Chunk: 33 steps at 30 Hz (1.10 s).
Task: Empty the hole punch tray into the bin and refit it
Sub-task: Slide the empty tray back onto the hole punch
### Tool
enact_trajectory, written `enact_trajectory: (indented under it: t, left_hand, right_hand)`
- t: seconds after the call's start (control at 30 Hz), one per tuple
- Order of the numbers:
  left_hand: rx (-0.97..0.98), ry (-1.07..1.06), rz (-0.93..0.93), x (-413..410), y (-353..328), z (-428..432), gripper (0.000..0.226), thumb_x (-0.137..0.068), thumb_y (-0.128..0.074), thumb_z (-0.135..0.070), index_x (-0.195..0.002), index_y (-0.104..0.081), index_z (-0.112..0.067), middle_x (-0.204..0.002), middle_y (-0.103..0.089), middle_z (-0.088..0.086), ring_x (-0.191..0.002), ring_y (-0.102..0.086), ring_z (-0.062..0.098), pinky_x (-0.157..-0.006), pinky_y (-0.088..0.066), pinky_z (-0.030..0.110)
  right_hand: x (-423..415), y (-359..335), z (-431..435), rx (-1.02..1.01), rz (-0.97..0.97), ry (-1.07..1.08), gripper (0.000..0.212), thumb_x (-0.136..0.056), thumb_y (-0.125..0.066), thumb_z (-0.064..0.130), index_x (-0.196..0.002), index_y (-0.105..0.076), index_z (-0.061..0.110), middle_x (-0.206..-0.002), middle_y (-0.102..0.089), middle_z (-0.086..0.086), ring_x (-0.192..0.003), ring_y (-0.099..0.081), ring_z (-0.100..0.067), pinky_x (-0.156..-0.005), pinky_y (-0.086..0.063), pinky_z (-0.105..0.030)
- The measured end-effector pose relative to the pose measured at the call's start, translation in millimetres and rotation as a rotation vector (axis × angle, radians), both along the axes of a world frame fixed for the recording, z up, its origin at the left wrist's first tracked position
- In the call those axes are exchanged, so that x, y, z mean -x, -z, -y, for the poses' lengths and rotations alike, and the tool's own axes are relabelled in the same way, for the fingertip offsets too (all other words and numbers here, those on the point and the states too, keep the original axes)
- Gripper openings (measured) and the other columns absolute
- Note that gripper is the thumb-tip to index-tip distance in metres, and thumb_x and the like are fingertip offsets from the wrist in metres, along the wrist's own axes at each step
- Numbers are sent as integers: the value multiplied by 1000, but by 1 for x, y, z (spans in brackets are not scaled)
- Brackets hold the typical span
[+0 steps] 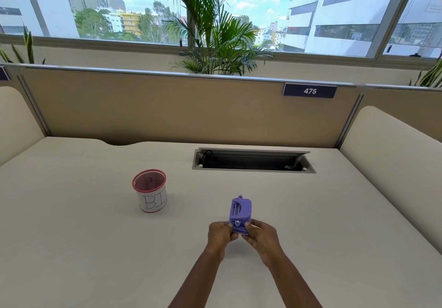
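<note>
Both the left hand point(221, 233) and right hand point(259, 234) gripped the purple hole punch point(240, 212) above the desk point(95, 248), seemingly working its tray loose, next needing carriage to the bin point(150, 191)

Cream-white desk point(311, 224), smooth and matte, spanning nearly the whole width of the view. Bounded at the back by a tan partition panel point(155, 106) and on both sides by rounded cream dividers. Recessed in the far right half, a grey-framed cable hatch point(253, 160) with its lid tipped open. Standing upright on the left half, well apart from the hatch, a red mesh bin point(150, 190) wrapped in white paper hand-lettered "BI", the rest turned out of sight.
</note>
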<state>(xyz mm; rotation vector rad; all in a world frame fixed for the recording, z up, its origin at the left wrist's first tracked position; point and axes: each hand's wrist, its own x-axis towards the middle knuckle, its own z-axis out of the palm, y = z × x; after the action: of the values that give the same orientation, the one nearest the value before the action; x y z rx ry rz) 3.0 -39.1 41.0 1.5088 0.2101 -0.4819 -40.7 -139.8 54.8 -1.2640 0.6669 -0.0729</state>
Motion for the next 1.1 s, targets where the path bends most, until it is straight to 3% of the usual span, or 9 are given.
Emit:
enact_trajectory:
  t: [0.1,0.2,0.3,0.43,0.53,0.6,0.8,0.97,1.1]
  left_hand:
    - [-89,6,65,1,2,1,19,-95,-44,0,-87,-62,0,-74,-60,7,-59,-52,12,-52,-47,11]
    - [-144,29,92,2,5,-1,22,-95,-41,1,-89,-61,3,-83,-58,12,-59,-51,13,-57,-46,15]
    - [-152,72,97,5,7,-1,22,-95,-39,3,-87,-60,1,-78,-59,9,-60,-53,13,-59,-48,15]
    - [-156,158,99,9,8,-2,26,-92,-44,3,-75,-61,-5,-70,-58,6,-61,-54,17,-64,-50,20]
    - [-361,173,230,11,11,-1,27,-89,-43,3,-93,-70,1,-91,-68,15,-81,-61,24,-76,-45,22]
    - [-508,151,348,13,12,-3,31,-92,-42,0,-109,-67,0,-113,-68,12,-105,-62,22,-86,-43,19]
    - [-832,206,591,10,22,-16,35,-97,-37,-12,-128,-53,-13,-130,-52,5,-125,-47,16,-100,-38,22]
    - [-1100,304,699,7,36,-29,44,-99,-27,-19,-142,-33,-19,-148,-34,-1,-142,-23,10,-110,-26,18]
    - [-1210,373,697,4,47,-35,50,-101,-21,-23,-150,-15,-18,-160,-12,0,-149,-3,17,-119,-11,25]
  right_hand:
    - [-2,0,-2,48,13,38,30,-95,-48,14,-119,-53,-3,-117,-61,-29,-101,-62,-39,-85,-51,-41]
    - [-4,-4,-6,90,0,29,35,-93,-49,29,-106,-59,-1,-109,-65,-24,-105,-62,-39,-89,-52,-46]
    - [-5,-3,-2,137,-30,42,31,-89,-59,16,-108,-59,-9,-113,-64,-29,-104,-62,-41,-89,-52,-50]
    - [-5,1,13,127,-64,40,18,-85,-61,1,-98,-61,-12,-104,-63,-32,-88,-59,-33,-66,-53,-38]
    - [-6,1,28,240,-113,48,6,-82,-62,0,-79,-62,-5,-84,-60,-20,-79,-54,-30,-72,-53,-46]
    - [-7,2,42,373,-163,51,15,-81,-64,1,-68,-55,-1,-74,-52,-16,-72,-48,-26,-65,-46,-40]
    - [-2,9,82,479,-280,113,26,-80,-63,-1,-58,-49,4,-65,-47,-12,-71,-45,-26,-68,-38,-33]
    - [0,11,96,473,-302,141,5,-81,-63,-3,-76,-62,-5,-80,-56,-19,-77,-52,-30,-75,-43,-36]
    - [-2,14,99,527,-326,130,25,-82,-61,-3,-58,-52,0,-77,-53,-20,-76,-50,-29,-73,-42,-35]
